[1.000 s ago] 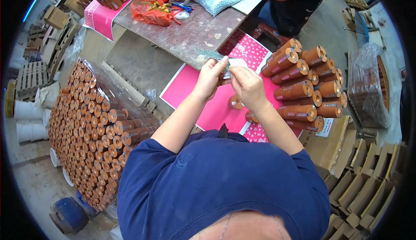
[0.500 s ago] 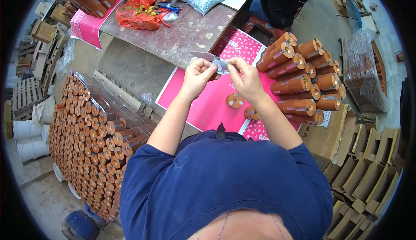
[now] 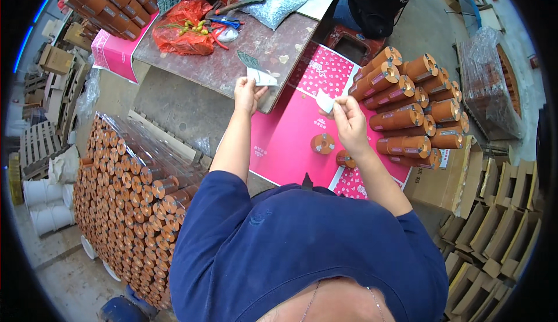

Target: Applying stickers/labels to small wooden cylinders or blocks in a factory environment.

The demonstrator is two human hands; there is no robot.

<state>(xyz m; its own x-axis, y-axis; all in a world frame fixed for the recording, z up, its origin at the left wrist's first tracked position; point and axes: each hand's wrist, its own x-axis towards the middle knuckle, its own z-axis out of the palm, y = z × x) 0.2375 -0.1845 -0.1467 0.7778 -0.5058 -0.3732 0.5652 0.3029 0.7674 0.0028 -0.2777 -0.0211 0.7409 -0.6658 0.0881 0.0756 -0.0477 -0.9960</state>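
Near the table corner, my left hand (image 3: pixel 248 95) pinches a curled sheet (image 3: pixel 263 78), pale on one face and dark greenish on the other. My right hand (image 3: pixel 351 119) holds a small white piece of paper (image 3: pixel 325 101) between thumb and fingers, apart from the sheet. Below it, on the pink printed sheet (image 3: pixel 276 147), two short brown cylinders (image 3: pixel 322 143) stand on end. To the right of my right hand lies a stack of brown cylinders (image 3: pixel 397 116) with small labels on their sides.
A worn table (image 3: pixel 232 60) holds a red plastic bag (image 3: pixel 183 28) of small fruit, tools and a bag of silvery bits (image 3: pixel 276 8). A large pile of brown cylinders (image 3: pixel 131 205) rises at left. Cardboard trays (image 3: pixel 494 217) are stacked at right. Another person (image 3: pixel 383 2) is at the far side.
My hands have moved apart: the left slightly left, the right to the right and down. The white piece in my right hand is now separate from the sheet in my left.
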